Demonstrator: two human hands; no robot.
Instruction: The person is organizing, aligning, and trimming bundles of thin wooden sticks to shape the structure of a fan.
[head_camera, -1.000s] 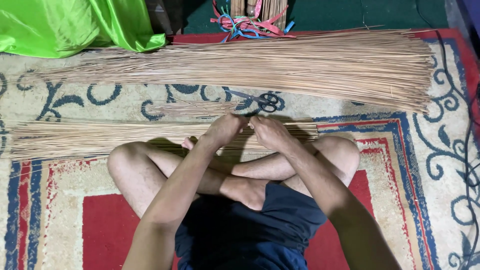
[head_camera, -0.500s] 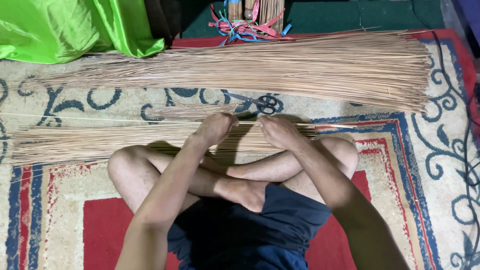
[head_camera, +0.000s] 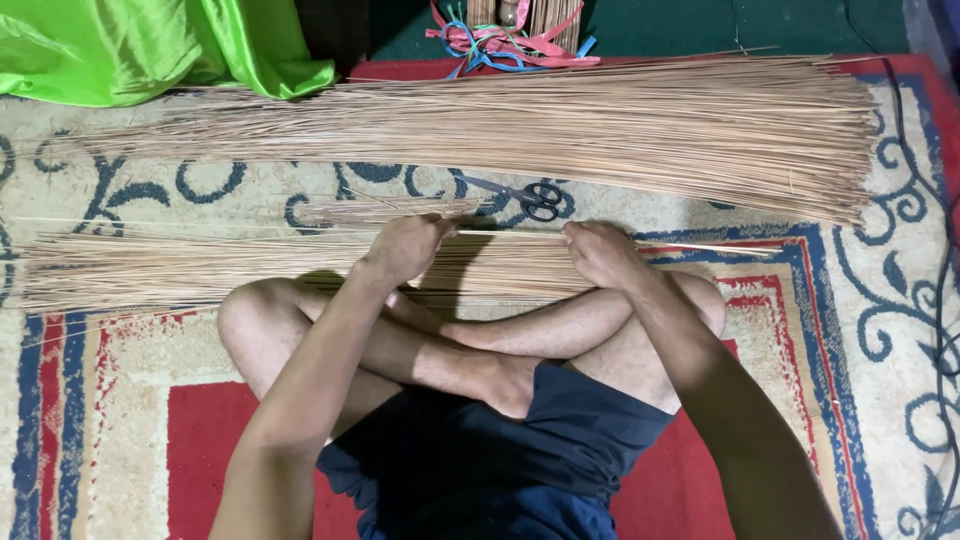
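I sit cross-legged on a patterned rug. My left hand and my right hand each pinch one thin pale stick, stretched level between them just above my shins. Its thin end pokes out past my right hand to the right. Under the hands lies a flat bundle of similar thin sticks, running left across the rug. A much larger pile of long sticks lies further away, parallel to it.
Black-handled scissors rest on the rug between the two piles, beside a small heap of short stick pieces. Green shiny cloth is at the far left. Coloured plastic ribbons lie at the far middle.
My hands have moved apart along the stick, the right hand sliding right. The view has shifted slightly.
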